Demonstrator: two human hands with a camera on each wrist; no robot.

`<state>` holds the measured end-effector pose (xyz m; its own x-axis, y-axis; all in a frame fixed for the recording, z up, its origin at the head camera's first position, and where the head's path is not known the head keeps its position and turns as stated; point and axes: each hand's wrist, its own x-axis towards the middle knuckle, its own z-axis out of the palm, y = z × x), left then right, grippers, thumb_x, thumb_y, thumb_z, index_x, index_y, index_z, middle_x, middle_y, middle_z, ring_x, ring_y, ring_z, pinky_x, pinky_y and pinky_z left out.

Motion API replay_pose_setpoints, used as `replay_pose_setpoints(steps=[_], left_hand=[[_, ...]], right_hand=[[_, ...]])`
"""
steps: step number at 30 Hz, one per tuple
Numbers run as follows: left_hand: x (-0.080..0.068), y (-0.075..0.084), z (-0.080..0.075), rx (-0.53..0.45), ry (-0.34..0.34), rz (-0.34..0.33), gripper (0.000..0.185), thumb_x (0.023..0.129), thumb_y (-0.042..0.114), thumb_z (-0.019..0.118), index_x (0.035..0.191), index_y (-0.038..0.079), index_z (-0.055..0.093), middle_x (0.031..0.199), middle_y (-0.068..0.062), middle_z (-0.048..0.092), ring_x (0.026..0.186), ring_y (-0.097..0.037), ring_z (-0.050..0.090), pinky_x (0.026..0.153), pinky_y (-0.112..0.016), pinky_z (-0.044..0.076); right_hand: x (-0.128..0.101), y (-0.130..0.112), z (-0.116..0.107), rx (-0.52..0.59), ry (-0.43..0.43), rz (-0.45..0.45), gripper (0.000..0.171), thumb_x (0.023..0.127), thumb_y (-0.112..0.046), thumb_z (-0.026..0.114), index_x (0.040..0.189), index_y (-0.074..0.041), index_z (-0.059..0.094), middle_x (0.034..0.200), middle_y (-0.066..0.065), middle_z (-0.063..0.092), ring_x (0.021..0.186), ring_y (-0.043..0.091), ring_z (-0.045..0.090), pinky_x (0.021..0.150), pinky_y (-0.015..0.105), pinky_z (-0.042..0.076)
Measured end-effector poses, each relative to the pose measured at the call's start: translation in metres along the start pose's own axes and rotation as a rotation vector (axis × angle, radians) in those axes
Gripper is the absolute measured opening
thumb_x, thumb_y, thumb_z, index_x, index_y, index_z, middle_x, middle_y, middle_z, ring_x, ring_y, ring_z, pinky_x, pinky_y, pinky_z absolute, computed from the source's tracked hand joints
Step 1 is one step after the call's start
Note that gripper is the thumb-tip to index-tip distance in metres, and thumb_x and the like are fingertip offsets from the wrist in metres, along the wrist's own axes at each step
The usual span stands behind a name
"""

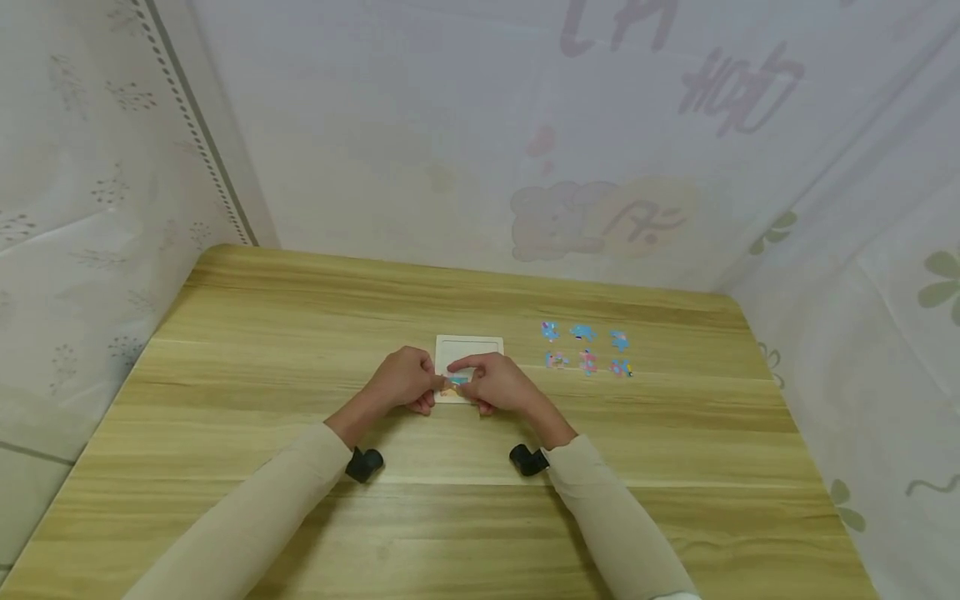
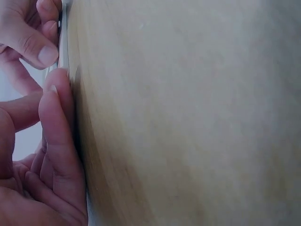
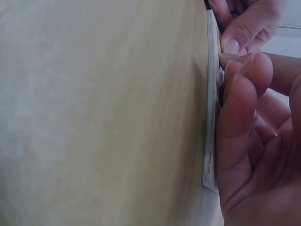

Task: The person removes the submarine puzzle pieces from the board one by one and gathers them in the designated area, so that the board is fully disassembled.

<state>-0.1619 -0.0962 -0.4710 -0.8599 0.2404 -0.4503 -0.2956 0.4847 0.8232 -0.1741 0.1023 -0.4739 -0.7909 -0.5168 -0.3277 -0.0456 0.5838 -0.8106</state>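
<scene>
I see six loose pieces point(image 1: 587, 348) in two rows on the table point(image 1: 285, 350), right of the tray point(image 1: 469, 347) and well apart from both hands. Sheer curtains close the far and side edges. Nothing lies between the hands and the tray; a black wrist mount sits under each sleeve.

The tray lies flat at table centre. My left hand point(image 1: 405, 379) rests at its near-left corner, fingers curled, fingertips point(image 2: 55, 92) against the tray edge point(image 2: 63, 42). My right hand point(image 1: 498, 382) covers the near-right part, forefinger stretched left over the tray, fingertips point(image 3: 244, 70) pressing down on its face point(image 3: 212, 117). Between the two hands a blue-and-orange piece point(image 1: 456, 382) sits in the tray's near row, touched by both. I cannot tell whether either hand pinches it or only presses it.

Both forearms come in from the near edge, converging on the tray.
</scene>
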Motion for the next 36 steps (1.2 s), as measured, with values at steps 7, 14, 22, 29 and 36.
replay_pose_setpoints(steps=[7, 14, 22, 29, 36], left_hand=[[0.002, -0.002, -0.002, -0.076, -0.025, -0.035, 0.015, 0.092, 0.007, 0.063, 0.082, 0.0, 0.055, 0.062, -0.012, 0.067, 0.05, -0.018, 0.066, 0.051, -0.028, 0.058], [0.0, 0.001, -0.001, -0.027, -0.014, -0.011, 0.017, 0.093, 0.006, 0.062, 0.081, 0.0, 0.053, 0.062, -0.011, 0.065, 0.048, -0.017, 0.065, 0.051, -0.028, 0.058], [0.0, 0.002, -0.002, -0.037, -0.019, -0.015, 0.015, 0.093, 0.004, 0.059, 0.08, -0.001, 0.053, 0.063, -0.012, 0.066, 0.049, -0.017, 0.065, 0.051, -0.028, 0.057], [0.002, 0.001, -0.003, -0.071, -0.016, -0.044, 0.005, 0.089, 0.0, 0.058, 0.085, -0.002, 0.055, 0.063, -0.014, 0.066, 0.049, -0.017, 0.065, 0.05, -0.028, 0.057], [0.0, 0.003, -0.003, -0.094, -0.027, -0.045, 0.01, 0.088, 0.001, 0.062, 0.086, -0.002, 0.053, 0.063, -0.013, 0.066, 0.049, -0.018, 0.065, 0.049, -0.029, 0.057]], right_hand=[[0.004, -0.001, 0.0, 0.016, -0.018, 0.025, 0.028, 0.09, -0.01, 0.065, 0.118, -0.015, 0.066, 0.051, 0.003, 0.052, 0.038, 0.014, 0.048, 0.041, 0.022, 0.043], [0.009, -0.005, -0.004, 0.087, -0.07, 0.067, 0.026, 0.088, 0.0, 0.061, 0.11, -0.013, 0.063, 0.049, 0.003, 0.049, 0.038, 0.012, 0.041, 0.039, 0.021, 0.038], [0.011, -0.009, -0.005, 0.11, -0.073, 0.087, 0.022, 0.086, 0.001, 0.063, 0.105, -0.01, 0.064, 0.045, 0.002, 0.045, 0.037, 0.011, 0.038, 0.038, 0.022, 0.035], [0.012, -0.007, -0.005, 0.135, -0.07, 0.066, 0.02, 0.086, 0.002, 0.063, 0.102, -0.009, 0.064, 0.045, 0.001, 0.045, 0.037, 0.011, 0.038, 0.038, 0.022, 0.035], [0.012, -0.003, -0.006, 0.152, -0.026, 0.058, 0.021, 0.085, 0.005, 0.054, 0.099, -0.008, 0.062, 0.047, 0.003, 0.043, 0.038, 0.012, 0.039, 0.038, 0.022, 0.035]])
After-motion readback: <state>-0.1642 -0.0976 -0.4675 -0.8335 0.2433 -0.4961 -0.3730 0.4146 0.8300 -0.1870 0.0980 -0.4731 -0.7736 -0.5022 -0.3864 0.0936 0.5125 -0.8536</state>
